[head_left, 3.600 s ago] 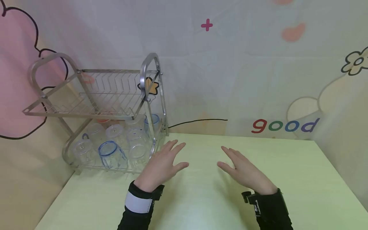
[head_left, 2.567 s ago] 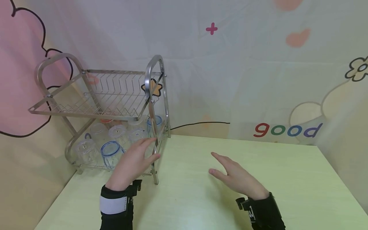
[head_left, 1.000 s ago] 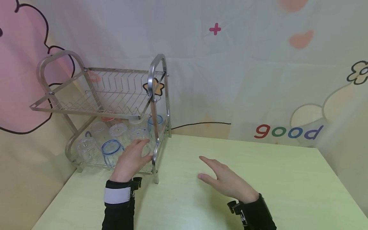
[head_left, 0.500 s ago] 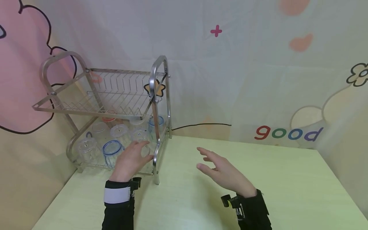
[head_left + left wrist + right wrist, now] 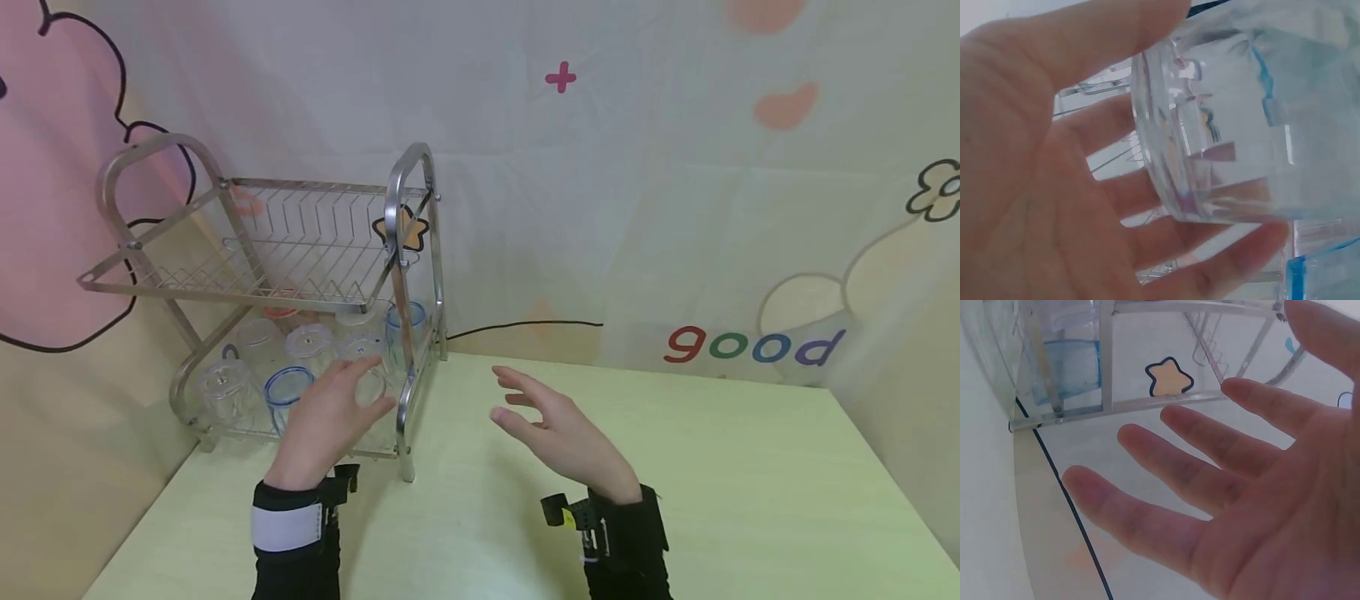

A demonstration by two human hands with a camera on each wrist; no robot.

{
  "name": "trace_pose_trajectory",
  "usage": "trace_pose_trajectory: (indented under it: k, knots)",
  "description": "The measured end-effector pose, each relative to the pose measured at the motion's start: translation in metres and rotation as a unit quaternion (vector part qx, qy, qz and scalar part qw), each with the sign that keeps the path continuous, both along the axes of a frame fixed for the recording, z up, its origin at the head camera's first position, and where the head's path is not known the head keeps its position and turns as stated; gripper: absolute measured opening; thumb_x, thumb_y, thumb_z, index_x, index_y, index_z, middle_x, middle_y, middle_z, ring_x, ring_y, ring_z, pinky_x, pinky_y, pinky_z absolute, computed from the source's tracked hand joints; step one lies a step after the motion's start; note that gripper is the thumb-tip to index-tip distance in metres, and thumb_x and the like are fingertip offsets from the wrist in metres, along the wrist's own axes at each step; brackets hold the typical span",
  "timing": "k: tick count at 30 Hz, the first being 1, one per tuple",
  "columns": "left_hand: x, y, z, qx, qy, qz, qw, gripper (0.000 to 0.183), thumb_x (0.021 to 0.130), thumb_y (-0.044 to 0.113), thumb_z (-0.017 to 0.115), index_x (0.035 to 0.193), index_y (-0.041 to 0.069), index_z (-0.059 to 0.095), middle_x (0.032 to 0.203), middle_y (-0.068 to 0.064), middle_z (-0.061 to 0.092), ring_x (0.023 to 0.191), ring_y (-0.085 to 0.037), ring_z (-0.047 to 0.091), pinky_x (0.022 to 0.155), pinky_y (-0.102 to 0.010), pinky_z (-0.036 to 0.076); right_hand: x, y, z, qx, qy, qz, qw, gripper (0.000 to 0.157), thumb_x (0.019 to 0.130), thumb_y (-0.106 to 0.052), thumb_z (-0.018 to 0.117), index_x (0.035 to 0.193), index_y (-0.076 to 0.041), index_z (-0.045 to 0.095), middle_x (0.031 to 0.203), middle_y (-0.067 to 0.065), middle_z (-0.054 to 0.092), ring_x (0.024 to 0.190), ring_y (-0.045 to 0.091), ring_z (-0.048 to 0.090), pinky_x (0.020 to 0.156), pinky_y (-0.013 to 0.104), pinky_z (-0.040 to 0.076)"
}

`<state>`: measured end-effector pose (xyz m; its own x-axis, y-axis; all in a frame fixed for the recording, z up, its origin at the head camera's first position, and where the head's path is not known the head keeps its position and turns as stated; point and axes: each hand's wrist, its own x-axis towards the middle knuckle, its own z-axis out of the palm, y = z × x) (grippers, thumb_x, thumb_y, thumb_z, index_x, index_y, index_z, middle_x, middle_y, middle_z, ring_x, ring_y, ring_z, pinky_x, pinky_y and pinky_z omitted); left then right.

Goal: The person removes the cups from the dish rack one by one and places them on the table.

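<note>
My left hand (image 5: 318, 425) reaches into the lower tier of the metal dish rack (image 5: 225, 297), at its right front. Its thumb and fingers curl round a clear drinking glass (image 5: 1241, 156); in the left wrist view the thumb lies along one side and the fingertips on the other. Just left of that hand stands a blue-rimmed glass (image 5: 287, 390). To the right of the rack, over the table, my right hand (image 5: 566, 433) hovers with relaxed, spread fingers and nothing in them. Its palm and fingers (image 5: 1172, 462) show in the right wrist view.
Several more glasses crowd the lower tier, among them a clear mug (image 5: 227, 387) at the left and another blue-rimmed glass (image 5: 406, 321) at the back right. The rack's right front leg (image 5: 406, 442) stands close beside the left hand. A pale green table (image 5: 675, 483) meets a printed cloth backdrop.
My left hand has gone from over the table into the rack's lower tier and round the clear glass, lately shifting slightly left. My right hand has drifted left toward the rack.
</note>
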<state>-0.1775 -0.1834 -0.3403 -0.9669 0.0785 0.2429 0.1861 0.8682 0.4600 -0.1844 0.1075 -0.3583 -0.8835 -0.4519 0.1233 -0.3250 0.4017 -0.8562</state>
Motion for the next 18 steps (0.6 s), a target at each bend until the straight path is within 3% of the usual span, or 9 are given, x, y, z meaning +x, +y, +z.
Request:
trace_pose_trajectory:
  k: [4,11,18]
  knots:
    - [0.004,-0.002,0.004,0.004,0.021,-0.008,0.9997,0.056,0.090,0.030,0.072,0.139,0.009,0.054,0.136,-0.021,0.053,0.116,-0.041,0.056,0.081,-0.058,0.051,0.001,-0.009,-0.001,0.003,0.013,0.015,1.000,0.059,0.095,-0.050,0.059,0.148,-0.033,0.040,0.146,-0.010,0.045,0.129,0.017,0.047,0.100,0.047,0.044]
    - [0.009,-0.006,0.011,0.013,0.058,-0.003,0.9982,0.055,0.089,0.030,0.073,0.138,0.012,0.055,0.134,-0.018,0.053,0.111,-0.039,0.058,0.075,-0.054,0.052,-0.001,-0.022,-0.004,0.015,0.021,0.041,0.999,0.061,0.096,-0.048,0.058,0.150,-0.025,0.039,0.149,-0.009,0.041,0.131,0.019,0.045,0.101,0.046,0.044]
    - [0.011,-0.004,0.014,0.022,0.134,-0.018,0.9905,0.051,0.087,0.026,0.076,0.133,0.009,0.060,0.134,-0.019,0.055,0.116,-0.041,0.055,0.085,-0.058,0.049,0.000,-0.023,-0.005,0.016,0.029,0.040,0.999,0.062,0.096,-0.046,0.059,0.150,-0.022,0.040,0.147,-0.007,0.043,0.128,0.021,0.048,0.100,0.047,0.045]
